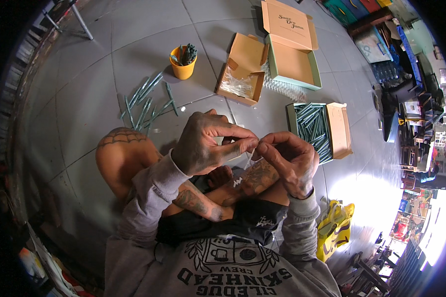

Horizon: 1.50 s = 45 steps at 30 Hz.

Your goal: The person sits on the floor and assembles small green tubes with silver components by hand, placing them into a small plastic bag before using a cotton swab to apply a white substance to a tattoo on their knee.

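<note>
Beyond the grip, to its right, a big carton [290, 60] lies open; nearer on that side, a flapped box [339, 129] of dark green sticks [309, 123]; roughly straight ahead, a small box [248, 52] of clear strips [237, 81]. The left hand [208, 141] and right hand [293, 163] meet, fingertips pinching a thin pale strand [250, 159] dangling below. Looks like fine fingertip work, calling next for a light, steady pinch.
</note>
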Tool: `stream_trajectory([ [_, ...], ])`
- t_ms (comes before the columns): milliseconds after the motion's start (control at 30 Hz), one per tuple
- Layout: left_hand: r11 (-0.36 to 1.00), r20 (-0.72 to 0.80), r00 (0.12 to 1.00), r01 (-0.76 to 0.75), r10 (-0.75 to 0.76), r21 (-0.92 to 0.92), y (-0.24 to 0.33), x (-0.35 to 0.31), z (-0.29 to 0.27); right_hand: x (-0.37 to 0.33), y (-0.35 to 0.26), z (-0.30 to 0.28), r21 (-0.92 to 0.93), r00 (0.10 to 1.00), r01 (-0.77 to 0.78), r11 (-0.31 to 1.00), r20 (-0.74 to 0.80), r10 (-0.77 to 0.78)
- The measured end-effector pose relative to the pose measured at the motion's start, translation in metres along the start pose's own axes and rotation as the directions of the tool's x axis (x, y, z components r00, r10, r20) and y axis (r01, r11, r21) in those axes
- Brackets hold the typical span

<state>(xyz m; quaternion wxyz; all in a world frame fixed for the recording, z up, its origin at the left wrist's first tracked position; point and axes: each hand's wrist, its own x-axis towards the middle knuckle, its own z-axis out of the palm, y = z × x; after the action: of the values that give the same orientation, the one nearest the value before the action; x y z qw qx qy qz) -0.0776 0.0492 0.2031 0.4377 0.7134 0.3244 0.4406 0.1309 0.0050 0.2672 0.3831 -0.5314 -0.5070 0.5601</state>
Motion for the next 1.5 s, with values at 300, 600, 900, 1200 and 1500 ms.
stream_trajectory([
  [300,0.996,-0.007,1.0,-0.017,0.018,0.086,0.009,0.001,-0.002,-0.003,0.002,0.006,-0.217,0.993,0.093,0.972,-0.043,-0.105],
  [600,0.999,-0.058,0.998,-0.009,0.011,0.042,0.011,0.004,-0.006,-0.001,0.006,0.003,0.015,0.993,0.12,0.993,0.006,-0.12],
  [900,0.992,-0.05,0.999,-0.015,0.022,0.129,0.013,0.004,-0.01,0.005,0.004,0.004,-0.103,0.984,0.17,0.98,-0.034,-0.174],
  [1200,0.93,-0.097,0.957,-0.236,0.272,0.281,0.013,0.005,-0.004,0.008,-0.005,0.016,-0.563,0.908,0.294,0.772,-0.089,-0.41],
  [1500,0.957,-0.108,0.969,-0.195,0.222,0.215,0.016,0.002,-0.005,0.001,0.008,0.014,-0.268,0.945,0.239,0.933,-0.156,-0.287],
])
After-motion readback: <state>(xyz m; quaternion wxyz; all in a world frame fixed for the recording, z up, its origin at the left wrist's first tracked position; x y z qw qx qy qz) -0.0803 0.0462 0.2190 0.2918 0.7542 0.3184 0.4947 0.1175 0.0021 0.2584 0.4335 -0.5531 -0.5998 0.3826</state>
